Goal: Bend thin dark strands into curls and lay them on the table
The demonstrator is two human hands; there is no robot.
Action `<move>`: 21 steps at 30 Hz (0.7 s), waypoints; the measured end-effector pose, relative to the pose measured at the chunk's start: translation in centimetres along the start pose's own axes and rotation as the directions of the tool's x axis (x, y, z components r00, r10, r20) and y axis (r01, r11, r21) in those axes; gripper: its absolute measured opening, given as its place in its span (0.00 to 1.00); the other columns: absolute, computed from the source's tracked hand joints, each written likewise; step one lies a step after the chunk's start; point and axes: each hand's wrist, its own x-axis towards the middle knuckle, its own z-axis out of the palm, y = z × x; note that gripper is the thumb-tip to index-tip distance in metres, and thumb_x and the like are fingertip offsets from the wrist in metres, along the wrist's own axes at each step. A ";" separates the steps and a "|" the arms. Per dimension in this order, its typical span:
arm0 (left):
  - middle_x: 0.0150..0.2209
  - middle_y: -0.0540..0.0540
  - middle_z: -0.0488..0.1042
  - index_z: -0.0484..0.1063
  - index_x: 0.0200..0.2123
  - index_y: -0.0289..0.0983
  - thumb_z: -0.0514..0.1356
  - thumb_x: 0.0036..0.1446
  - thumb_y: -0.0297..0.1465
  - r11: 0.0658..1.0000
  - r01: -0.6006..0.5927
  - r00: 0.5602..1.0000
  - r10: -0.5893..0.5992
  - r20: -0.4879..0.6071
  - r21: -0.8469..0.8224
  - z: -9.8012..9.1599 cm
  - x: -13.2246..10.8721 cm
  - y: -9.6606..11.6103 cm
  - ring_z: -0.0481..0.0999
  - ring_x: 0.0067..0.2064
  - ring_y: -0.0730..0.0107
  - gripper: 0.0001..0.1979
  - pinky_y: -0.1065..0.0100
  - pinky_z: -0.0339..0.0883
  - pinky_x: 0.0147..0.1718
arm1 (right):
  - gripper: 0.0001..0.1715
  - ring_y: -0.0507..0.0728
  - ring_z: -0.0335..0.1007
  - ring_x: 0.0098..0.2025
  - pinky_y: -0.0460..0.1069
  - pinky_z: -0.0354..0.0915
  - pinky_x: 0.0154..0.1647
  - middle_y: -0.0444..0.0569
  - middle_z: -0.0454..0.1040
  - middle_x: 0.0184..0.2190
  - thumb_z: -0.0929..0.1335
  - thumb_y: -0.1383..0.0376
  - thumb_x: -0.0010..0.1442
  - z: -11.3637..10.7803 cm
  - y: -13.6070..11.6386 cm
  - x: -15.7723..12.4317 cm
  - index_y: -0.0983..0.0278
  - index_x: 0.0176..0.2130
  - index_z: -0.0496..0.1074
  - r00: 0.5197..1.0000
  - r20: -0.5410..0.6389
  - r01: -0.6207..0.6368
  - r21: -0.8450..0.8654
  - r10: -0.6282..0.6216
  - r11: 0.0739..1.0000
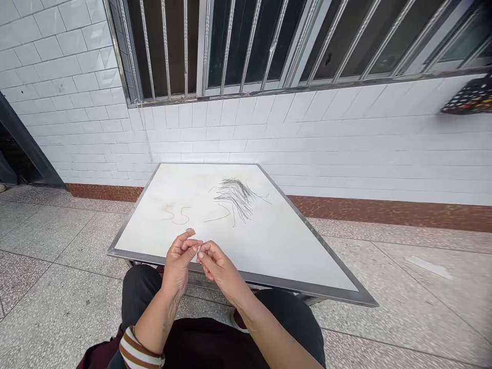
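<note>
My left hand and my right hand meet over the near edge of a low white table, fingertips pinched together on something very thin and small that I cannot make out. A loose bundle of thin dark wires or strands lies fanned out on the far middle of the table. Three bent strands lie to its left, shaped like small hooks. My knees in dark trousers sit under the table's near edge.
The table has a metal rim and stands on a speckled stone floor against a white tiled wall. A barred window is above. A dark perforated basket hangs at the far right. A doorway opens at the left.
</note>
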 end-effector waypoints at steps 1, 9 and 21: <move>0.37 0.46 0.79 0.74 0.48 0.39 0.70 0.47 0.31 1.000 0.003 1.000 -0.003 0.017 -0.007 0.0 -0.3 0.1 0.75 0.44 0.64 0.23 0.62 0.61 0.50 | 0.18 0.46 0.48 0.19 0.43 0.46 0.18 0.39 0.64 0.26 0.68 0.50 0.59 0.1 -0.1 -0.3 0.60 0.33 0.62 0.999 -0.027 0.030 -0.040 -0.031 0.999; 0.30 0.49 0.77 0.76 0.44 0.38 0.71 0.44 0.29 0.997 0.019 0.999 -0.022 -0.034 -0.078 0.6 -2.2 1.3 0.75 0.37 0.71 0.21 0.68 0.64 0.44 | 0.12 0.48 0.56 0.20 0.45 0.54 0.20 0.40 0.66 0.26 0.66 0.54 0.60 1.3 -0.2 -2.3 0.60 0.34 0.64 0.985 -0.065 0.144 -0.223 -0.162 0.964; 0.29 0.50 0.76 0.76 0.41 0.35 0.72 0.42 0.29 0.996 0.006 0.994 -0.015 -0.107 -0.088 0.0 -2.8 2.8 0.73 0.33 0.74 0.19 0.72 0.64 0.35 | 0.09 0.54 0.65 0.28 0.49 0.62 0.33 0.44 0.70 0.27 0.65 0.57 0.60 2.2 -0.1 -3.3 0.59 0.35 0.69 0.968 -0.040 0.204 -0.461 -0.249 0.864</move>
